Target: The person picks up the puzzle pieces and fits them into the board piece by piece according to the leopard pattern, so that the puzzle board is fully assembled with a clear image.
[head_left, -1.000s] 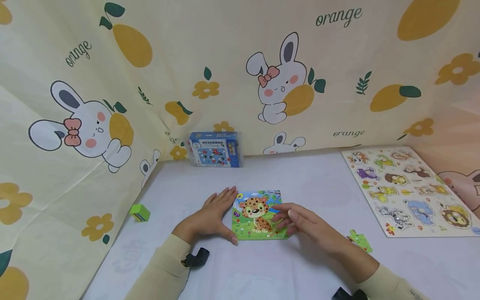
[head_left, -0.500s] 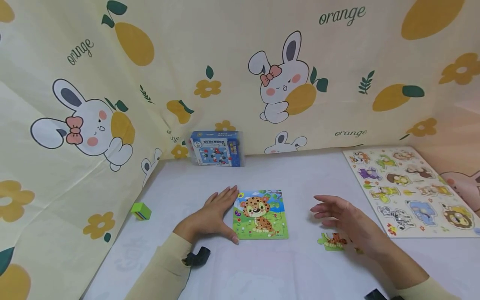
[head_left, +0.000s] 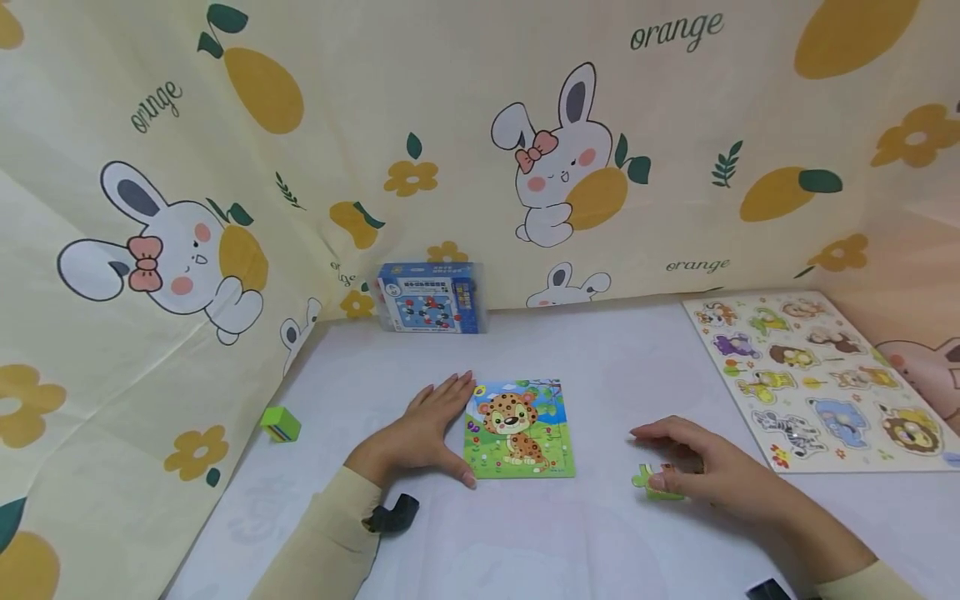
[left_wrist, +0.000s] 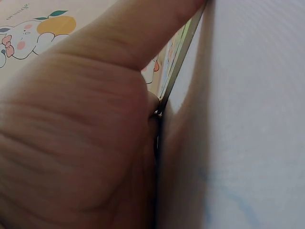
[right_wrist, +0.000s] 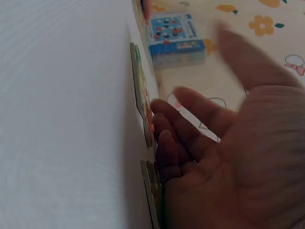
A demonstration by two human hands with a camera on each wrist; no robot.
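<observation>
A square leopard jigsaw puzzle (head_left: 517, 429) lies on the white tabletop. My left hand (head_left: 420, 437) rests at its left side, fingers spread along the edge and thumb at the lower left corner. To the right, my right hand (head_left: 723, 475) reaches over a loose jigsaw piece (head_left: 643, 480), green and orange, with the thumb above it. The right wrist view shows that piece (right_wrist: 143, 98) flat on the table beside the fingertips (right_wrist: 164, 136), thumb held apart. A second loose piece (right_wrist: 151, 188) lies nearer the palm; the hand hides it in the head view.
Behind the puzzle stands a blue box (head_left: 431, 298) in clear wrapping. A green block (head_left: 281, 425) sits at the left. An animal picture board (head_left: 817, 387) lies at the right. A printed cloth (head_left: 450, 125) hangs along the back and left.
My right hand has left the puzzle, moved right and come down over the loose piece. My left hand has stayed in place at the puzzle's left edge.
</observation>
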